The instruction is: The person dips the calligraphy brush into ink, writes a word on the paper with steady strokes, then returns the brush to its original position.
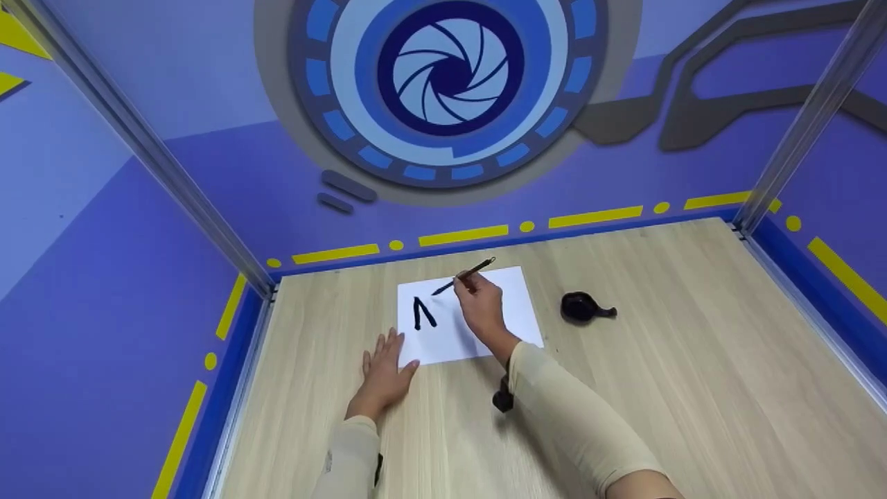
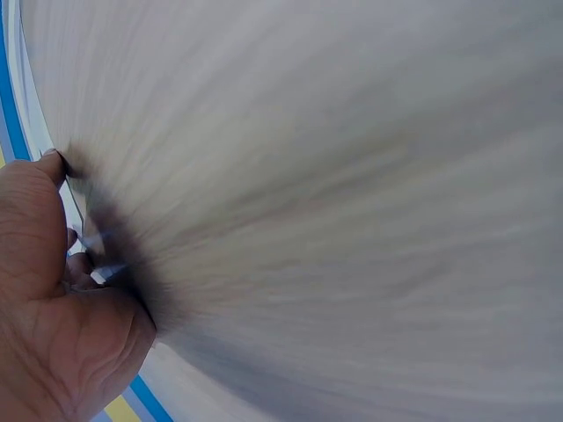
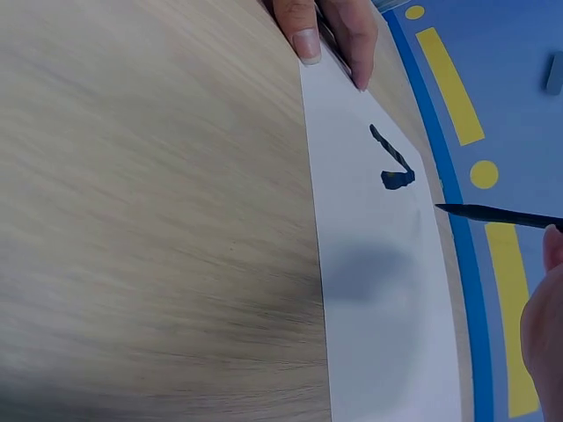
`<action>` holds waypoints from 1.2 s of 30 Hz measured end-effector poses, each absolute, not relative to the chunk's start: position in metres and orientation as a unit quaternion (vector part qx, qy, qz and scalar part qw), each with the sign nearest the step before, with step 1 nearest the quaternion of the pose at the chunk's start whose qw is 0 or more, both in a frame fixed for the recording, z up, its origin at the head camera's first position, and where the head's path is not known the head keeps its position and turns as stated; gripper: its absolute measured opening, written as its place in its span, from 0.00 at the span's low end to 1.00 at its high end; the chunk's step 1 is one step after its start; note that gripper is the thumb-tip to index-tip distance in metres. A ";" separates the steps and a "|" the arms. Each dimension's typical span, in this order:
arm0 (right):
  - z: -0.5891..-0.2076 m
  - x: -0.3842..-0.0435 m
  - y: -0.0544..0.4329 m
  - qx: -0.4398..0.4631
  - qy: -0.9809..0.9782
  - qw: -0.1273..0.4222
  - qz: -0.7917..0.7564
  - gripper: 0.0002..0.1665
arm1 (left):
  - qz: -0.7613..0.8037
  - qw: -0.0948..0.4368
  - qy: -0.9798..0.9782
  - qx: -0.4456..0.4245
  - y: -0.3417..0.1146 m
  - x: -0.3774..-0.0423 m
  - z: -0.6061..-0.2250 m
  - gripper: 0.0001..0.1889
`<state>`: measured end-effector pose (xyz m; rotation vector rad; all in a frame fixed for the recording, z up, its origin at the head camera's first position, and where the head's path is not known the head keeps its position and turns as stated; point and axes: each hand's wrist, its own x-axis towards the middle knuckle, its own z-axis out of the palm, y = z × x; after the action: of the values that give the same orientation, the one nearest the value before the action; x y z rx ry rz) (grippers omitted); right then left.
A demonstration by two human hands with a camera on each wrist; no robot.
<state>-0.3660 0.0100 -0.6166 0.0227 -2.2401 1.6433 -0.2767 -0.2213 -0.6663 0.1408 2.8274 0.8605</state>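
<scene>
A sheet of white paper (image 1: 478,339) lies on the wooden table, with two thick black strokes (image 1: 425,313) on its left part that meet near the top like an upside-down V. My right hand (image 1: 480,305) pinches a dark brush (image 1: 454,284) above the sheet, its tip pointing down and left, just right of the strokes. In the right wrist view the brush tip (image 3: 453,208) appears apart from the paper. My left hand (image 1: 386,374) rests flat at the lower left corner of the sheet, fingers spread, thumb on the bottom edge.
To the right of the paper sits a small black dish (image 1: 578,307) with a short handle, dark inside. Blue and purple printed panels (image 1: 208,208) wall the table (image 1: 693,346) at the back and both sides, with metal posts (image 1: 804,132) at the corners.
</scene>
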 end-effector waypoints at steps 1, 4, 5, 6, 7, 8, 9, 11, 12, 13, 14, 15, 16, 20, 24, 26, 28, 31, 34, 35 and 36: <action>-0.617 -0.366 0.010 0.009 -0.793 0.179 0.582 0.07 | 0.289 0.093 0.952 0.047 -0.221 -0.277 -0.666 0.38; -0.618 -0.366 0.009 0.011 -0.793 0.172 0.584 0.07 | 0.290 0.093 0.951 0.049 -0.222 -0.276 -0.667 0.38; -0.619 -0.365 0.009 0.011 -0.794 0.171 0.584 0.07 | 0.290 0.092 0.951 0.050 -0.222 -0.276 -0.667 0.37; -0.619 -0.365 0.009 0.012 -0.794 0.171 0.583 0.07 | 0.288 0.094 0.952 0.049 -0.222 -0.277 -0.667 0.37; -0.619 -0.365 0.008 0.012 -0.794 0.169 0.583 0.08 | 0.289 0.094 0.951 0.049 -0.222 -0.277 -0.667 0.37; -0.619 -0.365 0.008 0.012 -0.795 0.168 0.583 0.08 | 0.290 0.094 0.951 0.048 -0.222 -0.277 -0.666 0.37; -0.619 -0.364 0.007 0.013 -0.796 0.168 0.582 0.08 | 0.290 0.094 0.951 0.048 -0.222 -0.278 -0.666 0.37; -0.619 -0.364 0.006 0.014 -0.796 0.165 0.582 0.09 | 0.289 0.093 0.952 0.047 -0.223 -0.278 -0.665 0.37; -0.619 -0.364 0.006 0.014 -0.797 0.163 0.582 0.10 | 0.288 0.094 0.952 0.047 -0.223 -0.278 -0.664 0.37; -0.619 -0.364 0.005 0.014 -0.796 0.160 0.583 0.10 | 0.289 0.094 0.952 0.047 -0.223 -0.279 -0.664 0.37; -0.619 -0.364 0.004 0.014 -0.796 0.158 0.584 0.10 | 0.288 0.095 0.952 0.047 -0.222 -0.279 -0.664 0.37; -0.619 -0.364 0.004 0.015 -0.795 0.156 0.586 0.11 | 0.287 0.095 0.952 0.048 -0.222 -0.278 -0.664 0.37; -0.620 -0.364 0.004 0.015 -0.795 0.154 0.587 0.11 | 0.286 0.097 0.952 0.048 -0.222 -0.278 -0.663 0.37; -0.622 -0.363 0.003 0.017 -0.793 0.150 0.590 0.12 | 0.286 0.101 0.952 0.049 -0.221 -0.278 -0.663 0.38; -0.623 -0.364 0.004 0.024 -0.802 0.166 0.573 0.11 | 0.284 0.098 0.953 0.051 -0.221 -0.277 -0.664 0.38; -0.624 -0.364 0.004 0.027 -0.806 0.176 0.564 0.10 | 0.287 0.093 0.952 0.054 -0.221 -0.277 -0.664 0.38; -0.625 -0.364 0.004 0.027 -0.808 0.178 0.560 0.10 | 0.287 0.093 0.952 0.053 -0.222 -0.278 -0.664 0.38; -0.625 -0.363 0.004 0.026 -0.806 0.169 0.566 0.10 | 0.288 0.092 0.952 0.052 -0.222 -0.277 -0.664 0.37; -0.625 -0.363 0.004 0.025 -0.806 0.160 0.570 0.11 | 0.284 0.096 0.953 0.049 -0.221 -0.277 -0.664 0.37; -0.625 -0.363 0.004 0.025 -0.805 0.158 0.571 0.11 | 0.285 0.095 0.953 0.050 -0.221 -0.277 -0.664 0.37; -0.625 -0.363 0.004 0.025 -0.805 0.158 0.572 0.11 | 0.284 0.096 0.953 0.050 -0.221 -0.277 -0.664 0.37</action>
<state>-0.3631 0.0043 -0.6249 0.0704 -2.3018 1.6348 -0.2768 -0.2208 -0.6642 0.1475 2.8222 0.8416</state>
